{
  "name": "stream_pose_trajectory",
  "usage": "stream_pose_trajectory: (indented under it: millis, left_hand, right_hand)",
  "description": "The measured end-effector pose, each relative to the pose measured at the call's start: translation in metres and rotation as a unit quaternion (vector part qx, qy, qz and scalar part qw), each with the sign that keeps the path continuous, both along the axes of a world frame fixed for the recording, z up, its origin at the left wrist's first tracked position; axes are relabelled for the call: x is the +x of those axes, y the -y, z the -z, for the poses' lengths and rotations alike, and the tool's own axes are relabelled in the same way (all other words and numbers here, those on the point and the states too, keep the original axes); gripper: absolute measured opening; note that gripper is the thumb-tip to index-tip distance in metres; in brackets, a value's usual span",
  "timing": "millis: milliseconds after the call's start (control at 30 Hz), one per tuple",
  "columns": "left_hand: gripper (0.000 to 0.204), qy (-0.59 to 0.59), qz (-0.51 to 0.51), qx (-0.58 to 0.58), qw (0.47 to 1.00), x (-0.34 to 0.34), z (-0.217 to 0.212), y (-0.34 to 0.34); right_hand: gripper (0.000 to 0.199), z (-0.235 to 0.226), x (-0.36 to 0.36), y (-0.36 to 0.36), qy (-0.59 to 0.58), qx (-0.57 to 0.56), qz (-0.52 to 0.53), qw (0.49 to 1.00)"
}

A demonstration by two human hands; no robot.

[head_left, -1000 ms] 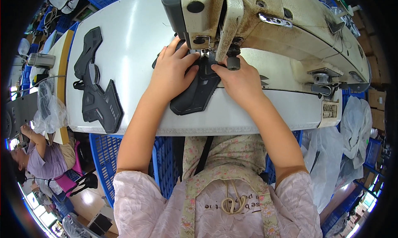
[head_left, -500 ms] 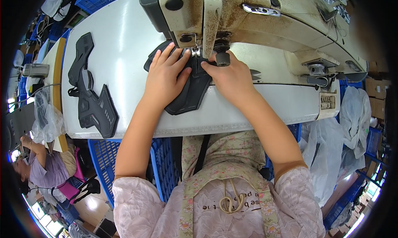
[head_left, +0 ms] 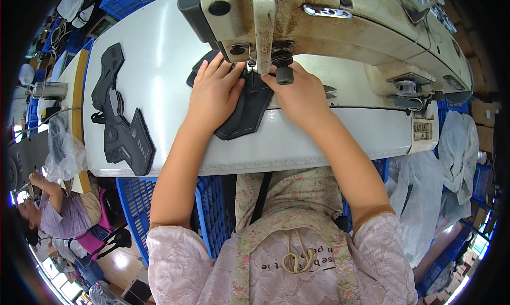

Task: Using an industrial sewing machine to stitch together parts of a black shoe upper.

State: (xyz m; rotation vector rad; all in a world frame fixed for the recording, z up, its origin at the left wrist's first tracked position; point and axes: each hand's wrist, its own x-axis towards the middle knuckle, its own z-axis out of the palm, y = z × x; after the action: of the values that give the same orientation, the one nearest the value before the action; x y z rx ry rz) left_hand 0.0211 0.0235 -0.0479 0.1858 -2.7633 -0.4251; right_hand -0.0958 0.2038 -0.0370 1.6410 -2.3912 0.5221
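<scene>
A black padded piece [head_left: 247, 116] with a raised panel and angled edges lies on the white table, its upper part beneath the needle and presser foot [head_left: 251, 66] of a sewing machine. My left hand [head_left: 217, 90] rests flat on this piece, left of the foot, with fingers stretched and slightly apart. Over its right edge lies my right thumb; the other fingers of my right hand [head_left: 302, 95] are bent and partly hidden behind the machine's knob [head_left: 285, 74]. Two grey pointed blades, seemingly of thread snips [head_left: 330, 91], stick out from the outer side of that hand.
More black padded pieces [head_left: 127, 138] lie at the table's left. The stained machine arm [head_left: 319, 31] spans the top and right. A blue crate [head_left: 213, 215] stands below the front edge; plastic bags [head_left: 417, 199] hang at right. A person [head_left: 69, 215] sits far left.
The black piece has slid a little away from me under the presser foot. Both hands have moved slightly with it, and the blades have shifted along with my right hand.
</scene>
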Motion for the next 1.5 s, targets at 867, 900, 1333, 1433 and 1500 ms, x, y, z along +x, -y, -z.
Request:
stream_pose_trajectory:
  millis: [867, 900, 1333, 1433, 1500]
  left_hand:
    - [0.023, 0.013, -0.038, 0.018, 0.999, -0.026, -0.004, 0.017]
    - [0.023, 0.016, -0.045, 0.016, 0.999, -0.024, -0.004, 0.018]
    - [0.058, -0.009, -0.084, -0.044, 0.995, 0.008, -0.024, -0.036]
    - [0.061, 0.02, -0.084, -0.042, 0.995, 0.007, -0.024, -0.036]
    - [0.062, 0.019, -0.088, -0.042, 0.995, 0.01, -0.023, -0.035]
  right_hand:
    - [0.013, -0.007, -0.01, 0.016, 0.095, 0.027, 0.101, 0.99]
    - [0.013, -0.01, -0.008, 0.018, 0.123, 0.031, 0.115, 0.985]
    - [0.011, 0.015, -0.027, 0.012, 0.048, 0.016, 0.059, 0.997]
    - [0.011, 0.017, -0.034, 0.012, 0.057, 0.041, 0.056, 0.996]
    - [0.019, 0.016, -0.034, 0.013, 0.082, 0.063, 0.057, 0.993]
